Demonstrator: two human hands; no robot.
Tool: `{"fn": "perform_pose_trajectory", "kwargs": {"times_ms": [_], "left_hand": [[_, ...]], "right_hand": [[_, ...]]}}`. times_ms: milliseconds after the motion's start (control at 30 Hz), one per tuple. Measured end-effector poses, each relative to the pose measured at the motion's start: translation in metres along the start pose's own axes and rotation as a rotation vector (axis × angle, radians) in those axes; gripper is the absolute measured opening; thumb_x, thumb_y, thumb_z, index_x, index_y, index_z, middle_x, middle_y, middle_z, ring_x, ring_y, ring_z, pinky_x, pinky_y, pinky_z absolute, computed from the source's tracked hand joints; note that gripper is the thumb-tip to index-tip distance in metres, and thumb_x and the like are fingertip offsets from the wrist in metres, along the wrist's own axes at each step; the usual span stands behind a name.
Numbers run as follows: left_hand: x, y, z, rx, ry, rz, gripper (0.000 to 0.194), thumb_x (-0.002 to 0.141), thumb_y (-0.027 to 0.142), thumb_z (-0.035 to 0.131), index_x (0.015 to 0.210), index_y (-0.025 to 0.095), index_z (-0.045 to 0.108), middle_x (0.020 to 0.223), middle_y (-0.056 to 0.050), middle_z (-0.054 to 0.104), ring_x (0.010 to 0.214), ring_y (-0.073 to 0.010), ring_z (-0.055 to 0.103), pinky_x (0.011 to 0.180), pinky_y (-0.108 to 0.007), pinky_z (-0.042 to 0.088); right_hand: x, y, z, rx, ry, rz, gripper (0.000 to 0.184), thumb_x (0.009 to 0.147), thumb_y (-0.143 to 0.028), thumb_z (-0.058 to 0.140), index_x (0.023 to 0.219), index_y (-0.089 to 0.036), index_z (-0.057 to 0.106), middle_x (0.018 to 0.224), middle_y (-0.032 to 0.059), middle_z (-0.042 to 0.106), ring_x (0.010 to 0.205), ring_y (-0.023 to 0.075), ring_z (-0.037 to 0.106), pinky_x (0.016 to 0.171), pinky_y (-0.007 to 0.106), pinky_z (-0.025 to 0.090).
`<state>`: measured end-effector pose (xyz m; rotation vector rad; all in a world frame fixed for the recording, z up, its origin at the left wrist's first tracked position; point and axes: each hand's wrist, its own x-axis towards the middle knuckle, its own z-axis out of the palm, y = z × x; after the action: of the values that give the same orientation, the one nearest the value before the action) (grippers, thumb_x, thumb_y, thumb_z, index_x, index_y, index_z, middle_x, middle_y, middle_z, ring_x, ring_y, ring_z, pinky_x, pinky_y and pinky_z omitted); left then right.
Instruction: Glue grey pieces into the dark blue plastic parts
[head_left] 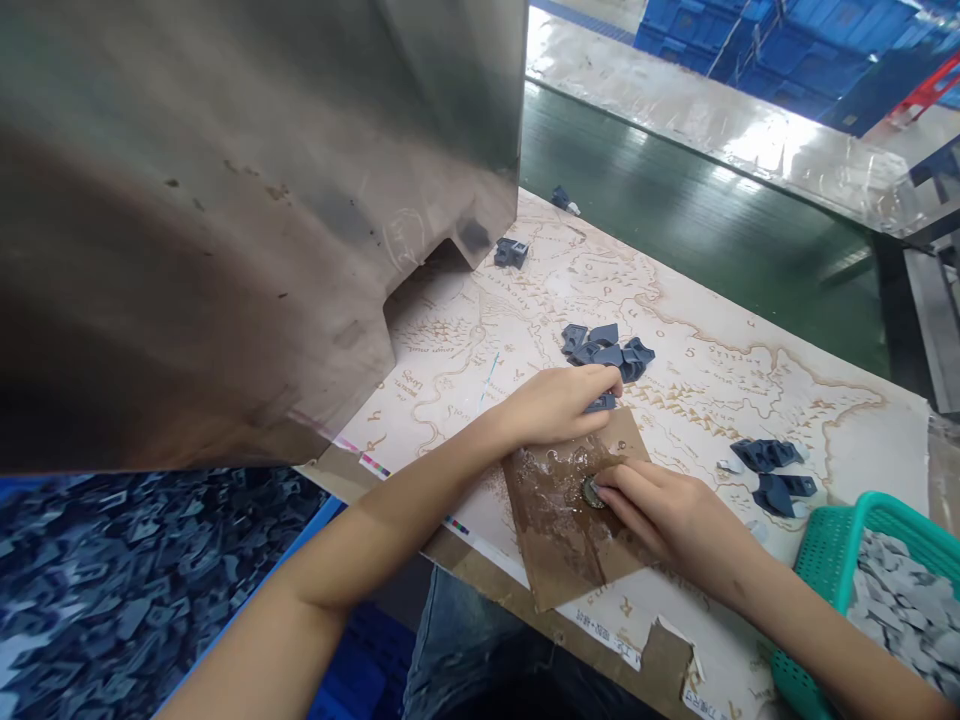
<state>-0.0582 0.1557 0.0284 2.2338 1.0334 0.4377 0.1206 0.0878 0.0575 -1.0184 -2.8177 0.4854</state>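
Two hands (600, 460) at a work surface (862, 450) printed with a sepia map, seen from above. The right hand (660, 515) has its fingers closed together, their tips bearing on the edge of a round metal disc (592, 492). The disc lies near the middle of a wet brown cardboard sheet (559, 530), which sits on the surface and is darkened by liquid around it. The thumb is hidden, so the grip cannot be fully judged. The left hand (559, 405) is curled downward, with its fingertips on a grey plastic piece (601, 403) at the cardboard's upper edge; whether it pinches that piece cannot be told. The step in hand is work with the disc on the wet cardboard, and the grey pieces lie close by. A loose cluster of grey plastic pieces (606, 350) lies just beyond the left hand, and two further groups (769, 470) lie to the right of the cardboard. A teal plastic basket (885, 510) holding pale grey pieces (907, 610) stands at the lower right. At the left, a steel hood (225, 220) overhangs the surface, and a blue bin (289, 545) of dark pieces (127, 590) sits below it. Beyond the surface runs a green conveyor belt (675, 190).
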Motion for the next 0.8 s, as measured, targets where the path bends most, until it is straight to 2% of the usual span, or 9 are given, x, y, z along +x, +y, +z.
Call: {"fn": "perform_pose_trajectory", "kwargs": {"times_ms": [100, 200, 333, 433, 533, 633, 733, 800], "left_hand": [[0.000, 0.001, 0.001, 0.008, -0.011, 0.011, 0.012, 0.084, 0.019, 0.044, 0.094, 0.019, 0.051, 0.096, -0.005, 0.063, 0.084, -0.0198, 0.059, 0.071, -0.031, 0.044], [0.000, 0.000, 0.002, -0.014, 0.013, 0.028, 0.014, 0.084, 0.019, 0.044, 0.096, 0.019, 0.051, 0.097, -0.005, 0.062, 0.086, -0.0194, 0.059, 0.072, -0.031, 0.045], [-0.001, -0.002, 0.003, -0.065, 0.096, 0.022, 0.018, 0.086, 0.019, 0.046, 0.102, 0.019, 0.054, 0.106, -0.006, 0.057, 0.090, -0.0179, 0.059, 0.078, -0.030, 0.047], [-0.001, -0.003, 0.002, -0.104, 0.153, 0.001, 0.021, 0.088, 0.020, 0.046, 0.106, 0.021, 0.056, 0.108, -0.005, 0.055, 0.089, -0.0167, 0.059, 0.079, -0.031, 0.047], [-0.001, -0.002, 0.000, -0.170, 0.204, 0.031, 0.020, 0.087, 0.019, 0.049, 0.105, 0.020, 0.058, 0.107, -0.005, 0.057, 0.094, -0.0165, 0.059, 0.083, -0.031, 0.047], [0.000, 0.001, -0.001, -0.282, 0.268, 0.066, 0.016, 0.086, 0.018, 0.053, 0.101, 0.019, 0.058, 0.104, -0.005, 0.061, 0.096, -0.0163, 0.058, 0.083, -0.031, 0.048], [0.000, 0.004, 0.000, -0.387, 0.310, 0.041, 0.015, 0.084, 0.016, 0.053, 0.098, 0.019, 0.058, 0.101, -0.005, 0.064, 0.093, -0.0158, 0.059, 0.080, -0.030, 0.050], [0.001, 0.006, 0.002, -0.451, 0.308, 0.013, 0.015, 0.083, 0.015, 0.053, 0.097, 0.018, 0.057, 0.100, -0.005, 0.064, 0.090, -0.0153, 0.060, 0.076, -0.029, 0.051]], "right_hand": [[0.001, -0.002, 0.002, -0.197, 0.068, -0.100, 0.027, 0.092, -0.010, 0.033, 0.078, -0.017, 0.055, 0.063, 0.0022, 0.057, 0.050, 0.0133, 0.052, 0.046, 0.024, 0.039], [0.003, -0.007, 0.002, -0.317, 0.100, -0.175, 0.033, 0.088, -0.003, 0.030, 0.074, -0.017, 0.056, 0.061, 0.0026, 0.055, 0.052, 0.0146, 0.053, 0.046, 0.025, 0.039], [0.004, -0.009, 0.002, -0.346, 0.119, -0.193, 0.034, 0.088, -0.002, 0.030, 0.073, -0.016, 0.057, 0.061, 0.0030, 0.055, 0.053, 0.0146, 0.053, 0.047, 0.025, 0.040], [0.004, -0.007, 0.001, -0.283, 0.117, -0.171, 0.033, 0.089, -0.005, 0.030, 0.074, -0.016, 0.058, 0.062, 0.0034, 0.057, 0.053, 0.0146, 0.054, 0.046, 0.025, 0.039], [0.004, -0.005, -0.004, 0.010, 0.134, -0.022, 0.027, 0.092, -0.014, 0.036, 0.080, -0.017, 0.059, 0.065, 0.0031, 0.061, 0.055, 0.0131, 0.056, 0.049, 0.024, 0.042], [0.006, 0.000, -0.013, 0.502, 0.212, 0.301, 0.019, 0.091, -0.028, 0.045, 0.083, -0.019, 0.059, 0.066, 0.0022, 0.064, 0.053, 0.0111, 0.056, 0.048, 0.022, 0.044], [0.008, 0.008, -0.019, 0.999, 0.348, 0.589, 0.025, 0.082, -0.045, 0.057, 0.080, -0.020, 0.057, 0.059, 0.0005, 0.060, 0.048, 0.0107, 0.054, 0.040, 0.021, 0.041], [0.009, 0.015, -0.020, 1.239, 0.425, 0.692, 0.032, 0.073, -0.049, 0.066, 0.080, -0.020, 0.056, 0.057, -0.0012, 0.058, 0.048, 0.0102, 0.054, 0.039, 0.019, 0.040]]}}
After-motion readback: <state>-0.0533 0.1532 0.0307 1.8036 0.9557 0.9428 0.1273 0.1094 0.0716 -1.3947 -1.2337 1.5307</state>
